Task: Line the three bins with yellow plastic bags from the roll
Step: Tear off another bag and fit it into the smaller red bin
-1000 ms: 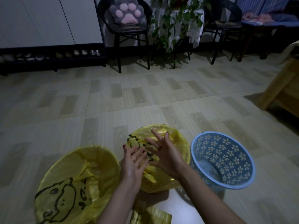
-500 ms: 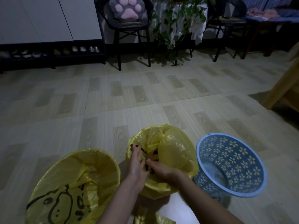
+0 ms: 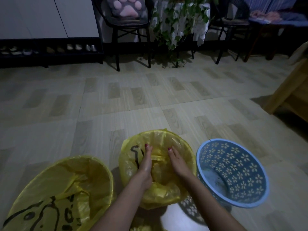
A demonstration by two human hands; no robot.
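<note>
Both hands, left hand [image 3: 146, 165] and right hand [image 3: 177, 162], fingers flat and together, press a thin yellow plastic bag [image 3: 156, 194] down inside the middle bin so it lines the walls, while the blue flower-patterned plastic basket [image 3: 233, 174] beside it on the floor is not yet lined.

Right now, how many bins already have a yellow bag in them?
2. The left bin is lined; the middle bin has a bag both hands press into. The blue bin on the right is bare.

Two bin liners [image 3: 156, 194] [image 3: 70, 185]: yellow with black cartoon print. Third bin [image 3: 233, 174]: blue, pale flower cut-outs. Floor [image 3: 133, 100]: beige wood-grain tiles.
</note>
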